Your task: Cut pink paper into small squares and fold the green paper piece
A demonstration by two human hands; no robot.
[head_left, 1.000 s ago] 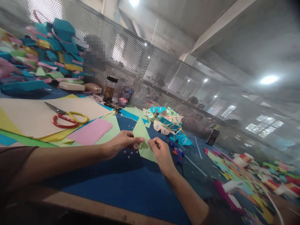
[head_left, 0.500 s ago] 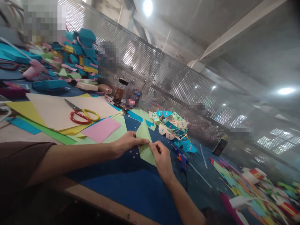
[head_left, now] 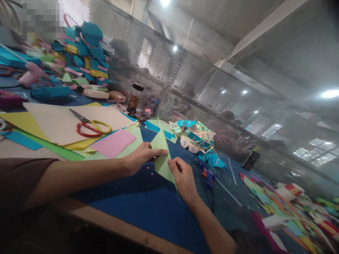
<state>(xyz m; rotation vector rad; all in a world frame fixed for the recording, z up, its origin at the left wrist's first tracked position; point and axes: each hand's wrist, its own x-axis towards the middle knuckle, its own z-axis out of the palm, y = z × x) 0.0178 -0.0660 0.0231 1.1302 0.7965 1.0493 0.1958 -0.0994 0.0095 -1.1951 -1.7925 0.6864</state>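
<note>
A light green sheet of paper (head_left: 162,165) is held up above the blue tabletop, tilted and bent along a crease. My left hand (head_left: 141,157) grips its left side, the thumb laid across the front and the other fingers behind, mostly hidden. At the sheet's right edge my right hand (head_left: 184,176) pinches the paper between thumb and curled fingers. Left of my hands lie a pink paper rectangle (head_left: 113,143) and scissors (head_left: 91,127) with red and yellow handles. A blue glue gun (head_left: 209,175) rests on the table to the right.
Coloured sheets (head_left: 53,123) are stacked at the left. Folded paper pieces with dots (head_left: 196,135) are piled behind my hands. Blue paper models (head_left: 90,46) stand at the far left. A phone (head_left: 251,161) leans at the right, near coloured scraps (head_left: 286,211). Perforated metal panels (head_left: 169,70) rise behind.
The green paper has turned slightly, and its lower edge now shows edge-on beneath my right hand. My left thumb sits a little higher on it. The whole view has shifted slightly.
</note>
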